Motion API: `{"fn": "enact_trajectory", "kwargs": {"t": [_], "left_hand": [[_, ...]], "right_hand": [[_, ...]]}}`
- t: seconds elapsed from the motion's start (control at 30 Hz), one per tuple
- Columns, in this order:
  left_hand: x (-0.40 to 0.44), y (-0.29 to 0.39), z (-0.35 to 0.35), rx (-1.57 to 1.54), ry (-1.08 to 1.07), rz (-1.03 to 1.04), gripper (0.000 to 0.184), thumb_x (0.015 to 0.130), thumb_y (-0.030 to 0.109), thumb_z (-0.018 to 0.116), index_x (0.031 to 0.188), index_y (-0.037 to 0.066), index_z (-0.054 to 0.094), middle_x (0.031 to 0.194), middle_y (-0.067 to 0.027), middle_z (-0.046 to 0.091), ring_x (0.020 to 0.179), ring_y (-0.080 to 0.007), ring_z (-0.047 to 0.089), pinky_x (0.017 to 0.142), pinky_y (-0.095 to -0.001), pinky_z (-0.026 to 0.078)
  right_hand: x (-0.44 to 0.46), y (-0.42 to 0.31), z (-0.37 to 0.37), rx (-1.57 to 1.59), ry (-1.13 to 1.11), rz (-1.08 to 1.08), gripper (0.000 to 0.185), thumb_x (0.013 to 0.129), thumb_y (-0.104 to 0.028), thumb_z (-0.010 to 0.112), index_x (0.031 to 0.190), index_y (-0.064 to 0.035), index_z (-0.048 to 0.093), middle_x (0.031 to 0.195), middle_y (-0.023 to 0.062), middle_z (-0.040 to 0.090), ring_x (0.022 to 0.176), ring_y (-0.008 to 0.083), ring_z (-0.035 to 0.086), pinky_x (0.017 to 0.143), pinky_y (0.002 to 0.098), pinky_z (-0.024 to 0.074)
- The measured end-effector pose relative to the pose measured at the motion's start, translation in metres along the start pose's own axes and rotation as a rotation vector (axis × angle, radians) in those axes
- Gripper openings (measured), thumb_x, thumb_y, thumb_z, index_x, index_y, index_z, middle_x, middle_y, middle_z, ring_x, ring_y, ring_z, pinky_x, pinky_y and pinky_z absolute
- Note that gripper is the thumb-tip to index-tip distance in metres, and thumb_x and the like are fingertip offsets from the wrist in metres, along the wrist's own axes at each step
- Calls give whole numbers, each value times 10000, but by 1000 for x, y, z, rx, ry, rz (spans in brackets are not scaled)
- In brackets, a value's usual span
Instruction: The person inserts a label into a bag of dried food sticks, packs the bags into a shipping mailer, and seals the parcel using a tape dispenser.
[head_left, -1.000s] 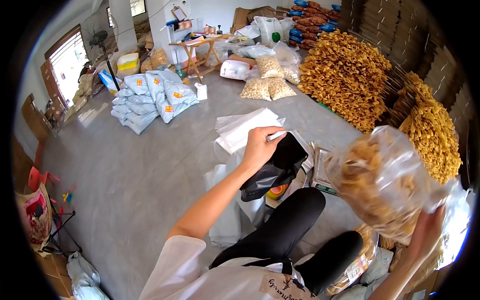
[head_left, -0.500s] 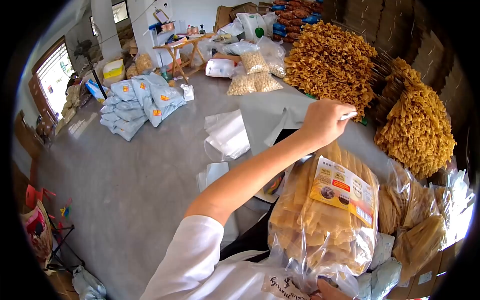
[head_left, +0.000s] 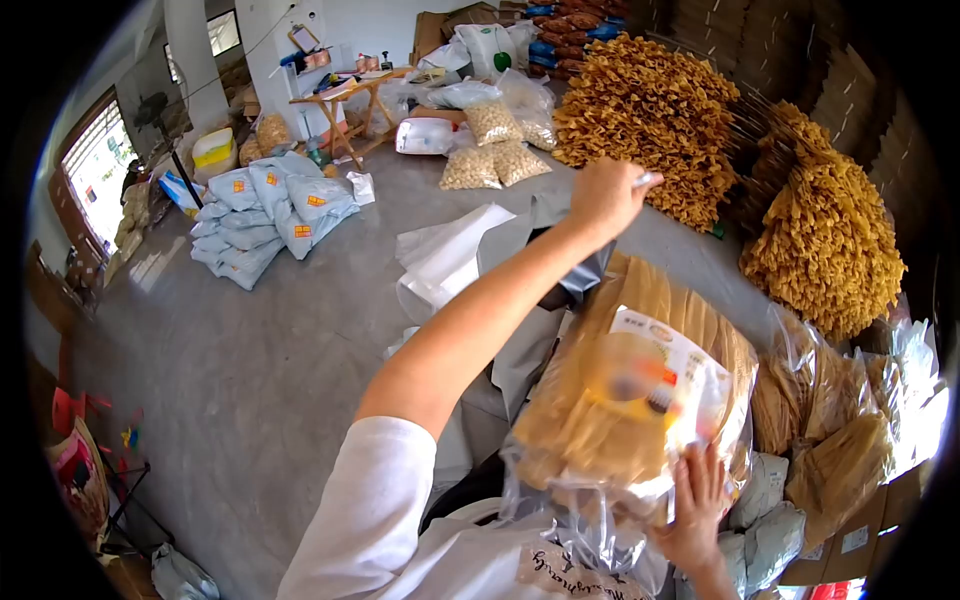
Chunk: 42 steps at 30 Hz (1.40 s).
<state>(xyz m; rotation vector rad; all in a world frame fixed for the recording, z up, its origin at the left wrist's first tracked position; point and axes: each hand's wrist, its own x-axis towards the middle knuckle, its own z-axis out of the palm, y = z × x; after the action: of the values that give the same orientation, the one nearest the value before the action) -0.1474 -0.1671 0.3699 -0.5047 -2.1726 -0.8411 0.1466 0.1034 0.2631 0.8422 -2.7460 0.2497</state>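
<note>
One pale edge (head_left: 648,180), seemingly of the black-lined grey plastic bag (head_left: 588,273) just below, sits pinched in our left hand (head_left: 608,198); our right hand (head_left: 697,508) splays against a bulky clear plastic pack of long tan strips (head_left: 592,412). Pressing too hard there might crack the strips.

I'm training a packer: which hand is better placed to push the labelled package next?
Probably the right hand: it lies against the labelled package. The left hand is occupied, pinching a pale edge.
</note>
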Motion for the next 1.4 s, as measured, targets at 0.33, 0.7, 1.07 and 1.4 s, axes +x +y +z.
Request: {"fn": "enact_trajectory", "kwargs": {"t": [0.33, 0.7, 1.07, 1.4], "left_hand": [[29, 153, -15, -214, 402, 992, 324, 816, 259, 624, 548, 124, 501, 428, 28, 415, 374, -64, 428, 288, -206, 297], [-60, 163, -7, -86, -52, 927, 92, 675, 95, 635, 714, 13, 616, 638, -46, 569, 611, -186, 624, 537, -300, 508], [-52, 98, -26, -236, -286, 779, 260, 688, -4, 603, 947, 22, 585, 837, -85, 554, 838, -217, 580, 651, -318, 492], [-30, -15, -21, 344, -70, 108, 224, 600, -61, 603, 806, 8, 550, 830, -149, 542, 788, -334, 572, 647, -444, 475]], "right_hand": [[19, -17, -85, 269, -254, -64, 686, 630, -198, 742, 1258, -93, 486, 1304, 133, 450, 1178, 319, 439, 930, 435, 386], [122, 137, 11, 827, 696, 371, 639, 892, -318, 490, 1404, -52, 214, 1422, 154, 244, 1297, 294, 290, 1076, 436, 239], [186, 121, -59, -266, 720, 49, 292, 638, 27, 584, 916, -50, 537, 1111, 162, 560, 1064, 379, 498, 893, 428, 381], [166, 123, -91, -403, 468, 526, 358, 660, 128, 479, 951, -66, 555, 928, 186, 603, 847, 370, 587, 693, 458, 453]]}}
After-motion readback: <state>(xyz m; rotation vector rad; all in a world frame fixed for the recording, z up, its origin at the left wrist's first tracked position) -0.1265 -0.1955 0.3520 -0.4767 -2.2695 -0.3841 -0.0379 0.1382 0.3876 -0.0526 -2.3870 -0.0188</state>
